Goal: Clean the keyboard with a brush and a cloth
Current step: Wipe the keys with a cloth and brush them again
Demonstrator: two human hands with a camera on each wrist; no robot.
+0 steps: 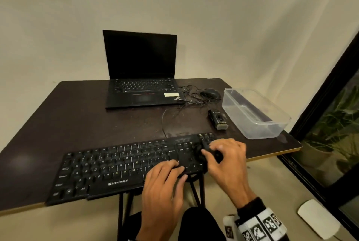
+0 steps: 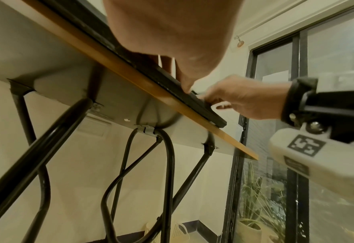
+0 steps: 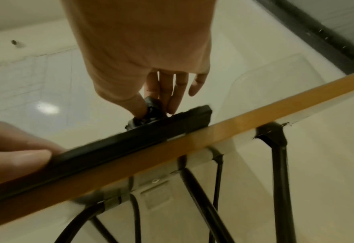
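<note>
A black Zebronics keyboard (image 1: 116, 167) lies along the front edge of the dark table (image 1: 77, 114). My right hand (image 1: 225, 155) pinches a crumpled black cloth (image 1: 202, 151) against the number pad at the keyboard's right end; the right wrist view shows the cloth (image 3: 151, 108) between thumb and fingers. My left hand (image 1: 165, 174) rests on the keys just left of it, fingers fairly straight, thumb (image 3: 16, 156) against the keyboard's front edge (image 3: 109, 144). The small black brush (image 1: 218, 119) lies on the table behind the keyboard, untouched.
An open black laptop (image 1: 141, 77) stands at the back, with a wired mouse (image 1: 210, 93) and tangled cable to its right. A clear plastic container (image 1: 256, 112) sits at the right edge. A dark glass door frame is on the right; a white object (image 1: 318, 219) lies on the floor.
</note>
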